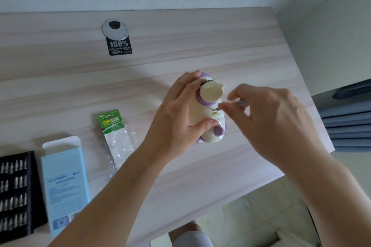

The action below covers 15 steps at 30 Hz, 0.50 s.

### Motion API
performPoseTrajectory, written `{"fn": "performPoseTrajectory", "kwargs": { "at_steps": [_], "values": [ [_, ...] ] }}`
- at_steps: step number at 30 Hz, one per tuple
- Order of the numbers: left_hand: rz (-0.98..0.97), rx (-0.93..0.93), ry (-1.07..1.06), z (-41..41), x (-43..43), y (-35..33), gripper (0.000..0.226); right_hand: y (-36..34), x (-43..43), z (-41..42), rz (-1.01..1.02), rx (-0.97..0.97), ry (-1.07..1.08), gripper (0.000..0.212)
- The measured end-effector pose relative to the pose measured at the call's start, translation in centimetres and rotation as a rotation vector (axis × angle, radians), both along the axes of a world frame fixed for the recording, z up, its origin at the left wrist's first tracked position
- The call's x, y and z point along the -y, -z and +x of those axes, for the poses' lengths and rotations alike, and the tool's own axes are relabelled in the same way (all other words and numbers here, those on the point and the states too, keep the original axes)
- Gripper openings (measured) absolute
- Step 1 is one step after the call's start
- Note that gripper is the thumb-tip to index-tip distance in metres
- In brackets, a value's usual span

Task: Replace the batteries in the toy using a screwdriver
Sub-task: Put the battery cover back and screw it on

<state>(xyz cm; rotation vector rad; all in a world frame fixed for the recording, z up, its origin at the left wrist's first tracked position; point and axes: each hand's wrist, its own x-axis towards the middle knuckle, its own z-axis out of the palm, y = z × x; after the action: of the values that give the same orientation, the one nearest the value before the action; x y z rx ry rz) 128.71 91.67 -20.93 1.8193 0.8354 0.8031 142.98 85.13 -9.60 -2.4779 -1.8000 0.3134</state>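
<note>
Your left hand (180, 110) grips the toy (208, 110) on the desk (180, 50). Your right hand (269, 118) pinches the screwdriver (233, 104). Its shaft runs leftward from those fingers, tip at the screw on the toy's back, just beside your left thumb.
</note>
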Motion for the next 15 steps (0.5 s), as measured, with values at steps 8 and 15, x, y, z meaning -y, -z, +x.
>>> {"fn": "performPoseTrajectory", "kwargs": {
  "at_steps": [8,15],
  "values": [
    [0.046,-0.016,-0.004,0.0,0.0,0.0,0.068,1.0,0.4,-0.1,0.083,0.027,-0.005,0.034],
    [0.029,-0.012,-0.013,-0.1,0.0,0.1,0.07,0.9,0.5,-0.3,0.095,-0.024,-0.042,0.019]
  ]
}}
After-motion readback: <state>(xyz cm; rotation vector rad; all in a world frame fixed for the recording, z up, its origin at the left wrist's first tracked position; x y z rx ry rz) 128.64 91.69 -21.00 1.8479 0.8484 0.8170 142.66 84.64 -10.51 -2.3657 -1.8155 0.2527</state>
